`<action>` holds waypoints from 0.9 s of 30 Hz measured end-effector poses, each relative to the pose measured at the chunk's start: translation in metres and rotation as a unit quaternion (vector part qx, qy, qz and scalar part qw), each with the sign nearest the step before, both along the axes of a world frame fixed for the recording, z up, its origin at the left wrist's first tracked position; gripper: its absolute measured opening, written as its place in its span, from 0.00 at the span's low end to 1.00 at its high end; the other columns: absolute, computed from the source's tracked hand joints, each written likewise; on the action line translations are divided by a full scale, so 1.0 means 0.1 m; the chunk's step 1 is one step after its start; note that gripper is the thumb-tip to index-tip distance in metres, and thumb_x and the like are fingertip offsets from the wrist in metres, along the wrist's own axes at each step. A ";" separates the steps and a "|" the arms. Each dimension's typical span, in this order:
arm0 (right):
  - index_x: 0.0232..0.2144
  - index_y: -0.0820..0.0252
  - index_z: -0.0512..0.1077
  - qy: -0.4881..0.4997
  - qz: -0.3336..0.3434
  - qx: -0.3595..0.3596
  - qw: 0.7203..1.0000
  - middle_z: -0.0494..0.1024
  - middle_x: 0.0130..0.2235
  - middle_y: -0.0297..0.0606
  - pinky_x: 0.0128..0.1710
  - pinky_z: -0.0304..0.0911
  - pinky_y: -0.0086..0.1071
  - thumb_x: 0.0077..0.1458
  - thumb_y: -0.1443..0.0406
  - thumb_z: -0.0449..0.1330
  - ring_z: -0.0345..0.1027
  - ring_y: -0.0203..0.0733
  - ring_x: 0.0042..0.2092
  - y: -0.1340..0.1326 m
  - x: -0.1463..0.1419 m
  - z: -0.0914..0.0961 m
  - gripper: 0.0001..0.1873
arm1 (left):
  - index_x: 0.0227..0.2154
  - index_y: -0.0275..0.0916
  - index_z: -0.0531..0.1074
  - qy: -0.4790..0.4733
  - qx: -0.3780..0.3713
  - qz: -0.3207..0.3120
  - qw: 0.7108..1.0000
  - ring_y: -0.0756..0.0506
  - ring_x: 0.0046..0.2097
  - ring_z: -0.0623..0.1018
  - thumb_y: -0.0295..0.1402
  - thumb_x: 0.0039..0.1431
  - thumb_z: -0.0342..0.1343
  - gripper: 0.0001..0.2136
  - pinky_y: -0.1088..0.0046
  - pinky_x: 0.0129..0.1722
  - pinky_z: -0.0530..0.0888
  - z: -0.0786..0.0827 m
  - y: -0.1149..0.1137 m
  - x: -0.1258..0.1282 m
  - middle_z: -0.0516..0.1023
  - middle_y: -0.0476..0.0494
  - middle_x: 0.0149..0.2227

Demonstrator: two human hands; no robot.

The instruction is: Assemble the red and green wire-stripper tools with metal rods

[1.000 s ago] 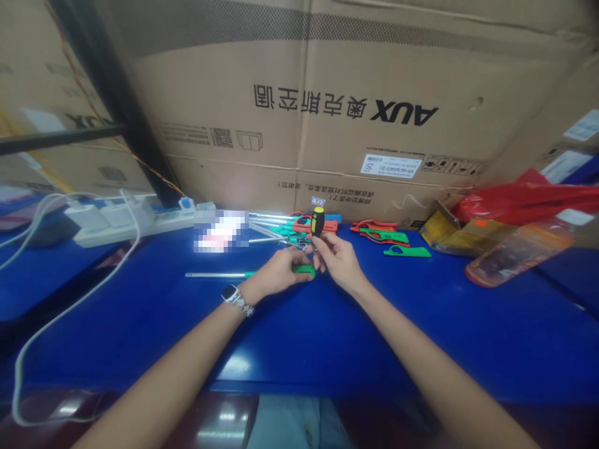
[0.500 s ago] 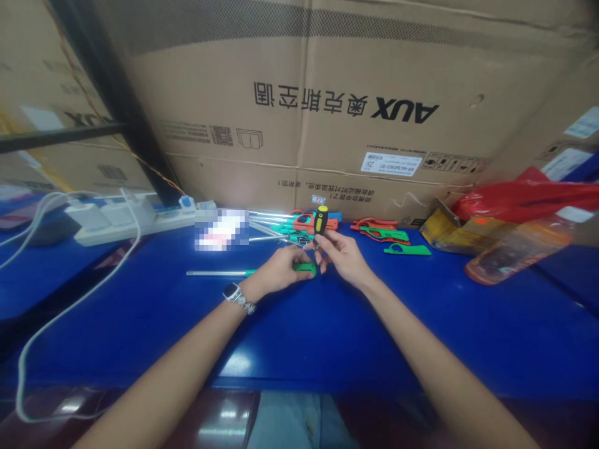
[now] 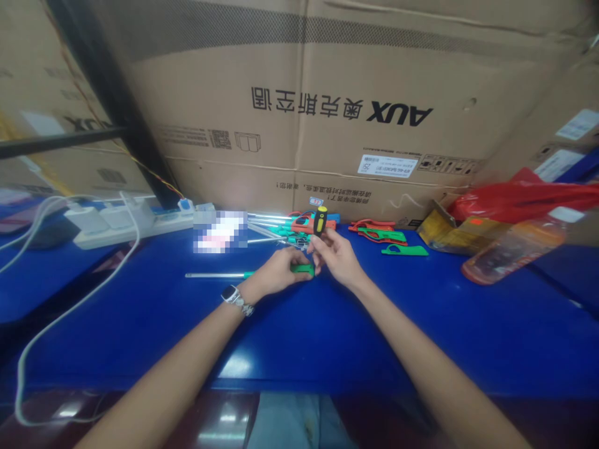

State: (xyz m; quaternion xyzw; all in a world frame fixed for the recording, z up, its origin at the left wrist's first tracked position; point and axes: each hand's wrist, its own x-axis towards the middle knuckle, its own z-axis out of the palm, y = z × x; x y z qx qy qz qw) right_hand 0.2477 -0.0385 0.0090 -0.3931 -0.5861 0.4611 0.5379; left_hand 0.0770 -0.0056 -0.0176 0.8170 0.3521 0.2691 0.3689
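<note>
My right hand (image 3: 337, 259) is closed on a small screwdriver with a black and yellow handle (image 3: 319, 221), held upright above the blue table (image 3: 384, 324). My left hand (image 3: 277, 272), with a watch (image 3: 233, 295) on its wrist, is closed on the green handle (image 3: 303, 269) of a tool that lies flat on the table. That tool's thin metal shaft (image 3: 215, 275) sticks out to the left. The screwdriver's tip is hidden between my two hands.
A pile of green and orange handled tools (image 3: 285, 227) lies behind my hands, with loose green and orange handle shells (image 3: 386, 240) to the right. A large cardboard box (image 3: 299, 106) walls the back. A power strip with cables (image 3: 112, 218) sits left; plastic bags (image 3: 510, 246) sit right.
The black and yellow screwdriver in my right hand has sunk a little toward the green handle. My left hand stays put on the table.
</note>
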 end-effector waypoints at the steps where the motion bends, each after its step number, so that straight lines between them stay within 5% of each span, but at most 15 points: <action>1: 0.39 0.57 0.70 -0.001 0.026 -0.014 1.000 0.75 0.29 0.31 0.19 0.68 0.30 0.51 0.47 0.65 0.66 0.33 0.22 0.00 0.05 0.01 0.23 | 0.32 0.37 0.76 0.000 0.002 -0.003 1.000 0.46 0.36 0.77 0.33 0.51 0.66 0.07 0.70 0.38 0.71 0.00 0.00 0.00 0.79 0.48 0.34; 4: 0.37 0.60 0.73 -0.026 0.048 -0.031 0.998 0.74 0.26 0.31 0.17 0.66 0.28 0.49 0.48 0.66 0.66 0.33 0.22 0.04 0.18 0.03 0.23 | 0.33 0.38 0.76 0.008 0.006 0.000 1.000 0.46 0.36 0.76 0.35 0.51 0.66 0.09 0.70 0.38 0.71 0.00 0.00 0.00 0.79 0.47 0.34; 9: 0.28 0.59 0.69 -0.035 -0.046 0.009 0.998 0.69 0.18 0.26 0.12 0.54 0.26 0.44 0.51 0.71 0.59 0.31 0.16 0.06 0.13 0.00 0.21 | 0.35 0.37 0.78 0.024 0.007 0.012 1.000 0.46 0.37 0.76 0.36 0.50 0.67 0.11 0.69 0.38 0.72 0.02 -0.01 0.00 0.79 0.45 0.35; 14: 0.31 0.56 0.68 -0.030 -0.134 0.035 0.990 0.71 0.22 0.27 0.13 0.57 0.29 0.44 0.49 0.71 0.65 0.36 0.17 0.03 -0.04 -0.04 0.23 | 0.34 0.37 0.78 0.022 0.017 0.009 1.000 0.46 0.36 0.76 0.36 0.50 0.67 0.11 0.70 0.37 0.72 0.00 0.00 -0.01 0.79 0.46 0.34; 18: 0.33 0.56 0.67 -0.065 -0.175 0.062 0.980 0.76 0.26 0.31 0.16 0.60 0.29 0.49 0.47 0.67 0.68 0.37 0.18 0.02 0.01 0.08 0.22 | 0.36 0.38 0.77 0.042 0.036 0.006 0.998 0.44 0.39 0.76 0.36 0.52 0.67 0.10 0.68 0.41 0.72 0.00 0.00 0.00 0.79 0.44 0.37; 21: 0.30 0.54 0.65 -0.140 -0.178 0.042 0.973 0.71 0.19 0.28 0.17 0.56 0.30 0.56 0.46 0.59 0.63 0.37 0.16 -0.04 0.18 0.20 0.19 | 0.44 0.39 0.76 0.067 0.074 0.013 0.995 0.41 0.45 0.77 0.40 0.52 0.67 0.18 0.64 0.47 0.73 0.09 -0.05 -0.01 0.77 0.40 0.44; 23: 0.24 0.54 0.60 -0.258 -0.160 -0.012 0.953 0.66 0.15 0.27 0.18 0.52 0.29 0.58 0.48 0.57 0.59 0.37 0.16 -0.14 0.31 0.20 0.21 | 0.52 0.40 0.72 0.088 0.114 0.035 0.989 0.39 0.49 0.76 0.43 0.52 0.67 0.26 0.60 0.51 0.72 0.18 -0.12 -0.07 0.74 0.38 0.50; 27: 0.19 0.56 0.58 -0.512 -0.151 -0.029 0.845 0.68 0.19 0.31 0.23 0.46 0.29 0.54 0.56 0.61 0.59 0.37 0.22 -0.37 0.50 0.00 0.20 | 0.53 0.45 0.70 0.161 0.182 0.066 0.968 0.35 0.55 0.72 0.49 0.54 0.64 0.26 0.54 0.55 0.67 0.30 -0.27 -0.47 0.72 0.40 0.54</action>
